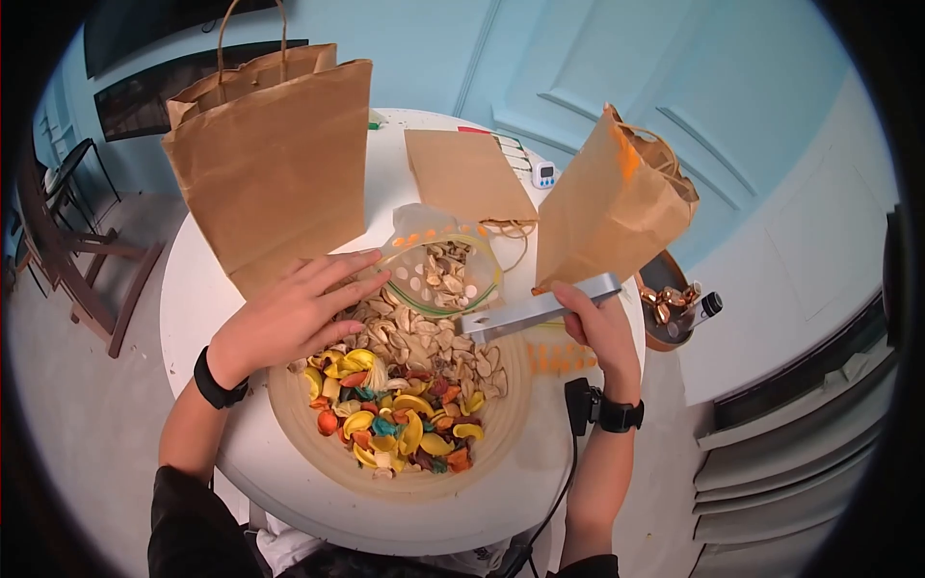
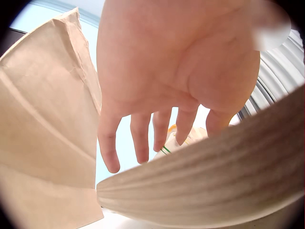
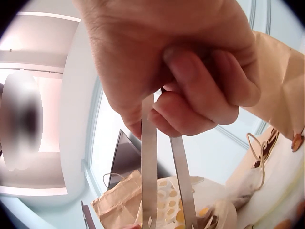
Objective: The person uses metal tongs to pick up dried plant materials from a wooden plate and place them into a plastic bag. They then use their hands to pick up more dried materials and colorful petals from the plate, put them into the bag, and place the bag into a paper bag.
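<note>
My right hand point(image 1: 602, 328) grips metal tongs point(image 1: 540, 310), their tips pointing left over the pale dried pieces point(image 1: 409, 337) in a round beige bowl point(image 1: 303, 448). In the right wrist view the two arms of the tongs point(image 3: 149, 181) stand apart, and the fingers curl round them. Fingers extended, my left hand point(image 1: 289, 313) reaches over the bowl's left side, fingertips at the edge of a clear dotted zip pouch point(image 1: 409, 275). That pouch lies with its mouth toward me, pale dried pieces inside. Colourful dried potpourri point(image 1: 409, 424) fills the bowl's near half.
A tall brown paper bag point(image 1: 275, 159) stands at the left of the white table point(image 1: 207, 289), another point(image 1: 612, 197) at the right. A flat paper bag point(image 1: 467, 173) lies between them, near a small timer point(image 1: 544, 174). Another dotted pouch point(image 1: 564, 356) lies by my right wrist.
</note>
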